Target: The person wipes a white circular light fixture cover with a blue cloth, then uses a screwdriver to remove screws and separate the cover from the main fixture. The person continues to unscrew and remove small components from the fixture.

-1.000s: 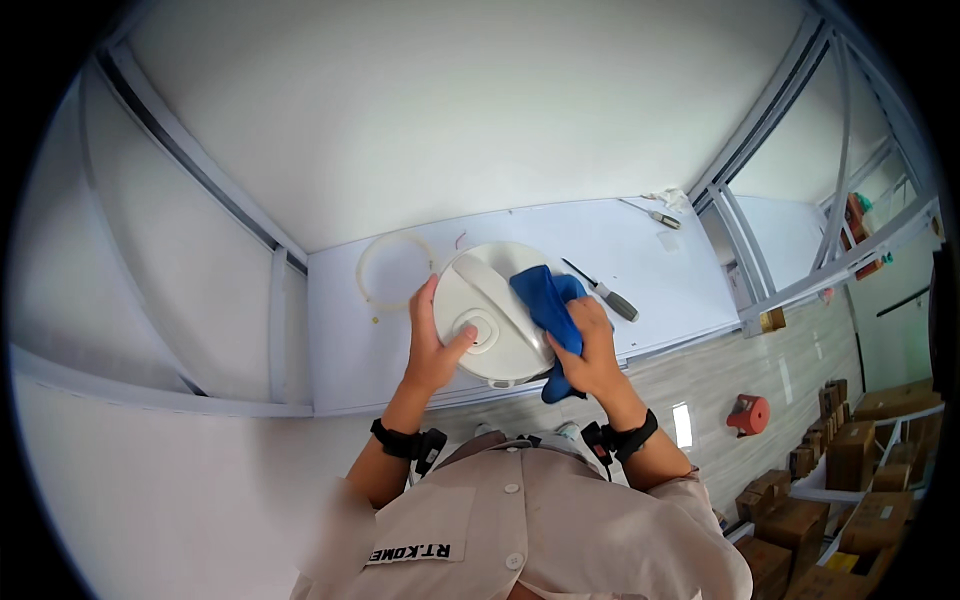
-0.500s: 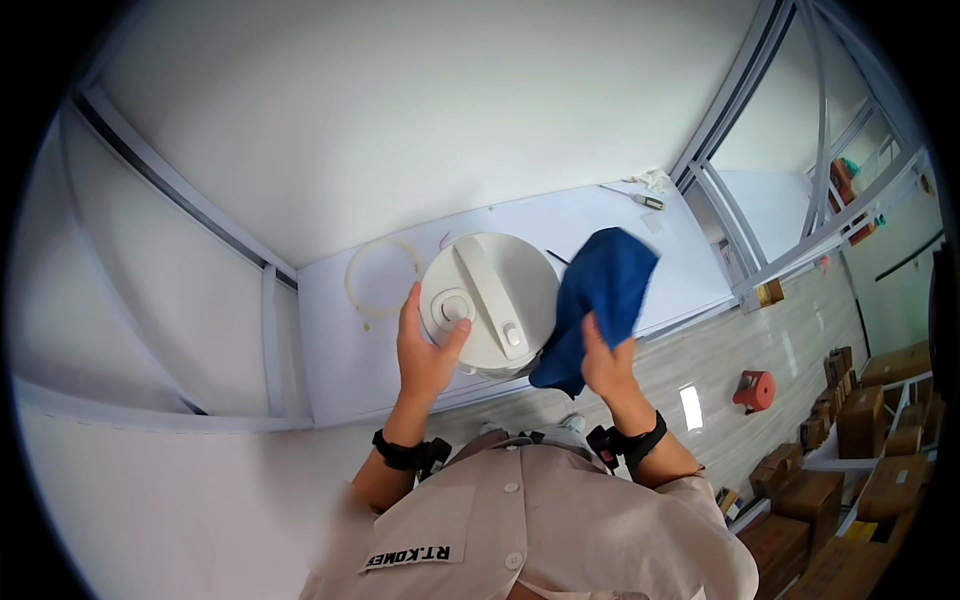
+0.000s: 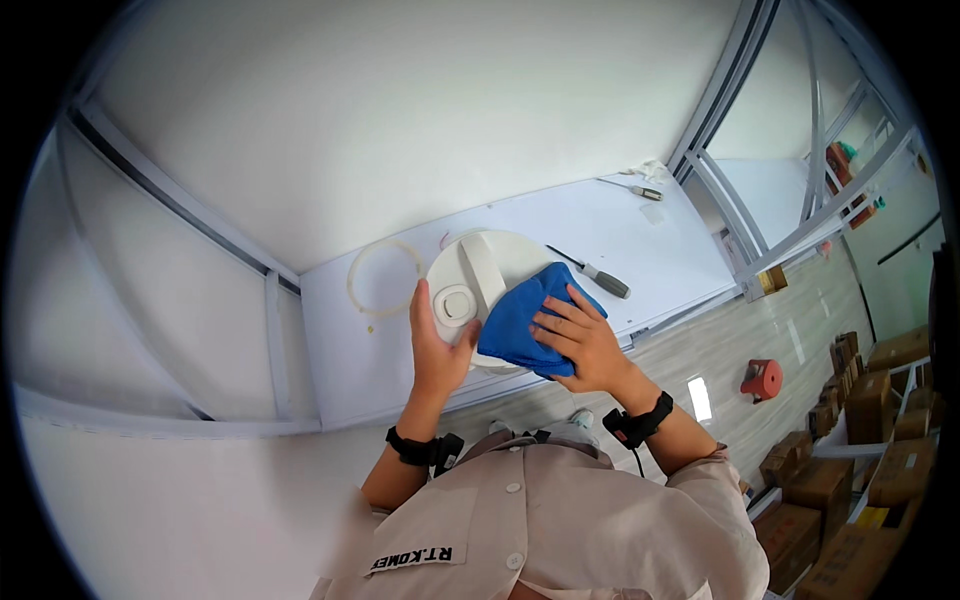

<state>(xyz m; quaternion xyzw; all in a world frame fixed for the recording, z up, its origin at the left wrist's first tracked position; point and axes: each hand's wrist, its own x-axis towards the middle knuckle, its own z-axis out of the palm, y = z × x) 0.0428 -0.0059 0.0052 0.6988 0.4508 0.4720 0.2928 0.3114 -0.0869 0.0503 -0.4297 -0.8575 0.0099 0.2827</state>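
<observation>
A round white rice cooker (image 3: pixel 515 252) with a raised bar across its lid and a round vent stands on the white table. My left hand (image 3: pixel 438 345) braces its near left side, thumb by the vent and fingers along the rim. A blue cloth (image 3: pixel 515 320) covers the right part of the lid and the near end of the bar. My right hand (image 3: pixel 583 342) presses the cloth down on the lid with its fingers laid over it. Most of the cooker's side is hidden beneath the lid and my hands.
A grey-handled screwdriver (image 3: pixel 605 280) lies right of the cooker, and another screwdriver (image 3: pixel 640 191) farther back near a crumpled white rag (image 3: pixel 652 170). A pale ring (image 3: pixel 357 290) lies at the left on the table (image 3: pixel 400 385). A red stool (image 3: pixel 762 380) and cardboard boxes (image 3: pixel 815 485) stand on the right.
My right hand has brought the blue cloth left from beside the cooker onto its lid. The grey-handled screwdriver has come into view. My left hand stays at the cooker's side.
</observation>
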